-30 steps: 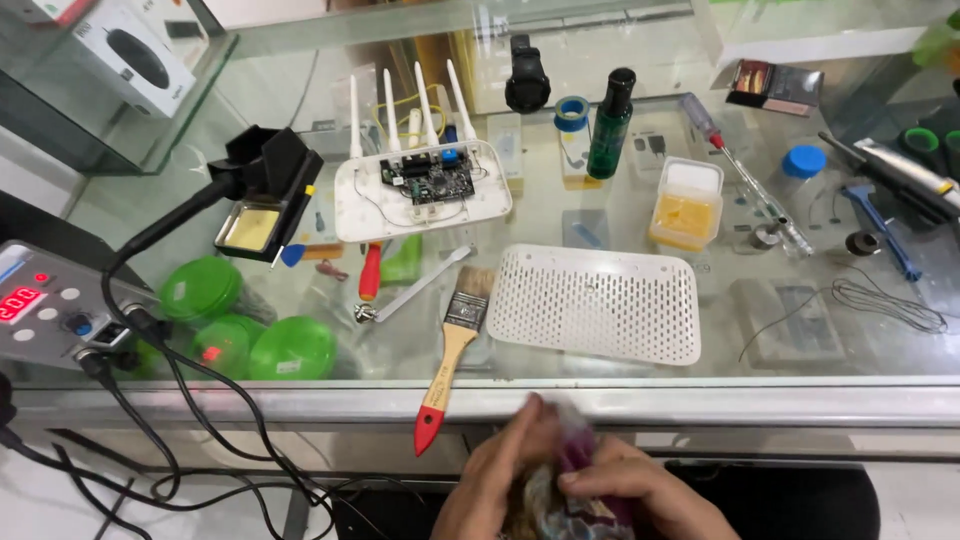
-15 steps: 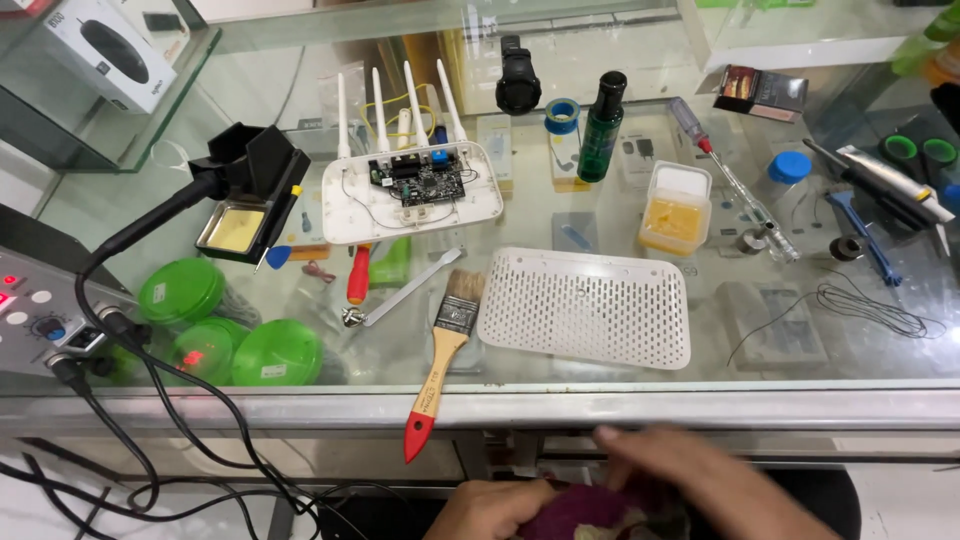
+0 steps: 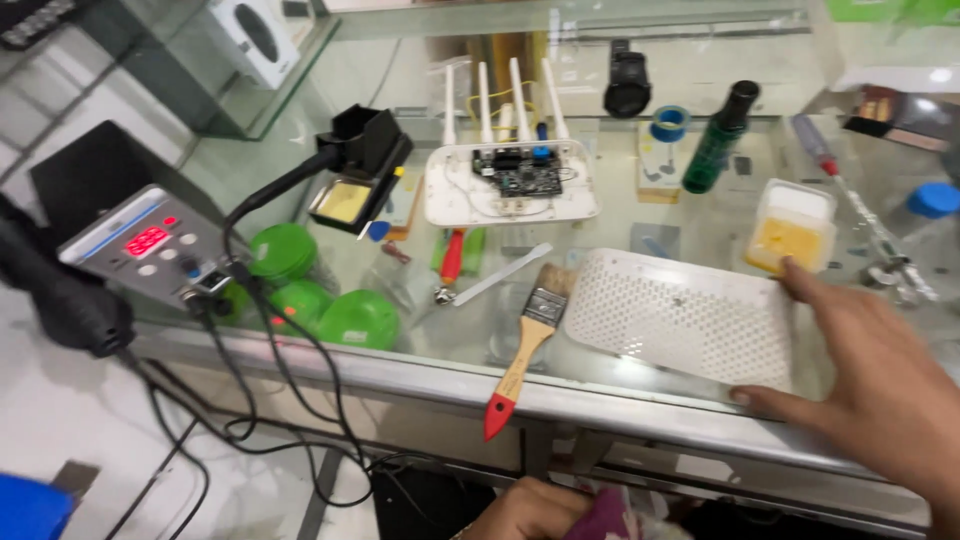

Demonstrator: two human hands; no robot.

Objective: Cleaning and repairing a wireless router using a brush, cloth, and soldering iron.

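Head view: right hand (image 3: 880, 385) spread open on perforated white plastic cover (image 3: 680, 315); left hand (image 3: 530, 512) grips patterned cloth (image 3: 615, 515).

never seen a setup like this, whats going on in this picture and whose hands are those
The picture comes from a camera worn on a person's head, looking down at their own two bare hands over a glass counter.

The right hand rests on the edge of a white perforated cover. The left hand, below the counter edge, holds a purplish cloth.

On the glass lie a paintbrush with a red-tipped wooden handle, an opened white router with its circuit board showing and four antennas upright, a red-handled screwdriver, a dark green bottle, a roll of blue tape and a small tub of yellow paste. At the left sits a soldering station with a red display.
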